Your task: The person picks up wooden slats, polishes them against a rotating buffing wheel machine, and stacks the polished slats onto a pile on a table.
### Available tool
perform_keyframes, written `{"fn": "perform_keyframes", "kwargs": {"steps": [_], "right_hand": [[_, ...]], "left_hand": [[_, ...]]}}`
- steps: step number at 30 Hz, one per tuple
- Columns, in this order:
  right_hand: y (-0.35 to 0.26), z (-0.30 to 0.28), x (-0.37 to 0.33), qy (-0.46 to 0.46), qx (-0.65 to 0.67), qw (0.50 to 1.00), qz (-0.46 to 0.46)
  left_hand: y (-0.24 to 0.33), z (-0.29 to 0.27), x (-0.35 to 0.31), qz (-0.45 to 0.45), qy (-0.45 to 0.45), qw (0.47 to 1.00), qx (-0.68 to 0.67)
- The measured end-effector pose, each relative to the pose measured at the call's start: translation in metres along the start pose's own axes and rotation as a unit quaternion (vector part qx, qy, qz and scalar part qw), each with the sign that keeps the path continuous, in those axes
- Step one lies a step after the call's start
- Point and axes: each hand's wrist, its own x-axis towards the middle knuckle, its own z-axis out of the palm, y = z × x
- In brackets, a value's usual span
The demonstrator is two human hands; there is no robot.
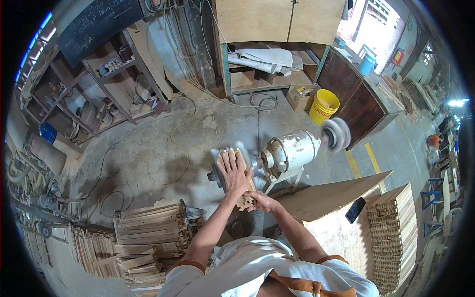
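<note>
Pale wood (244, 202) lies under the flat left hand (234, 173) (unclenched), its near end grasped by the right hand (263, 202)

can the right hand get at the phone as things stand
Probably not: the right hand is busy gripping the wooden piece, and the phone lies off to its right.

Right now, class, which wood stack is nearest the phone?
The right stack: the black phone lies beside it, while the left stacks are far off.
</note>
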Motion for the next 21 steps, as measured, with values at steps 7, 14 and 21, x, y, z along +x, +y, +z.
{"fn": "perform_keyframes", "kwargs": {"steps": [7,14,21], "right_hand": [[0.021,-0.008,-0.003,0.066,-0.044,0.997,-0.022],[0.048,-0.001,-0.013,0.120,-0.055,0.991,-0.017],[-0.030,0.009,0.019,0.025,-0.004,1.000,-0.017]], "left_hand": [[0.004,0.006,-0.018,-0.010,-0.020,0.999,-0.028],[0.011,0.004,-0.045,-0.015,-0.044,0.999,-0.010],[-0.019,0.007,0.032,-0.019,-0.019,1.000,-0.011]]}}
